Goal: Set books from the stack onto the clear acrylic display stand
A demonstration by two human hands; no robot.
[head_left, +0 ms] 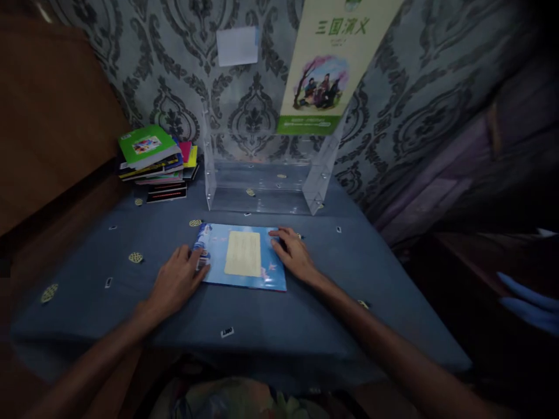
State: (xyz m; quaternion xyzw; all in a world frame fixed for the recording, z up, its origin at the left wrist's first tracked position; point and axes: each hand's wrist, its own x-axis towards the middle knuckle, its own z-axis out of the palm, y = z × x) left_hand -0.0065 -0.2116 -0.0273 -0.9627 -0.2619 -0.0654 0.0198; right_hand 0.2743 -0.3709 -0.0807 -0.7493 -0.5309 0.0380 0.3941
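A thin blue book (218,256) with a pale yellow panel of text lies flat on the cloth-covered table in front of me. My left hand (179,276) rests at its left edge, fingers loosely spread, with the fingertips touching the cover. At the upper right corner of the book, my right hand (294,253) lies with fingers stretched over the edge. Neither hand grips the book. Just behind it stands a clear acrylic rack (318,174) with upright side panels.
A stack of books (146,148), a green one on top, sits at the table's back left. A cream and green book (321,75) shows above the rack's right side. A white card (238,46) is against the patterned wall. The blue tablecloth (305,326) reaches the near edge.
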